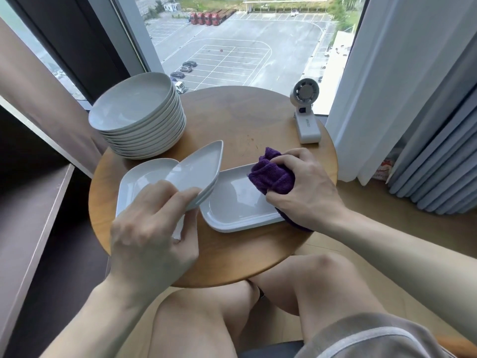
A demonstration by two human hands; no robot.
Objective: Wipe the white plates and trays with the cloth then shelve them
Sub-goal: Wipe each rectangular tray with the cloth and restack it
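Cloth (271, 177) on the tray's (232, 205) right end.
Right hand (307, 187) grips the cloth there, by the desk's (245, 117) near edge; the tray's long axis runs left toward the left hand (152, 223), clamped on tilted dishes (196, 174).

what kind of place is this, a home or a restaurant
Probably a high-rise room, perhaps a flat or hotel: a small round wooden table beside a tall window overlooking a car park far below, with curtains and a desk fan.
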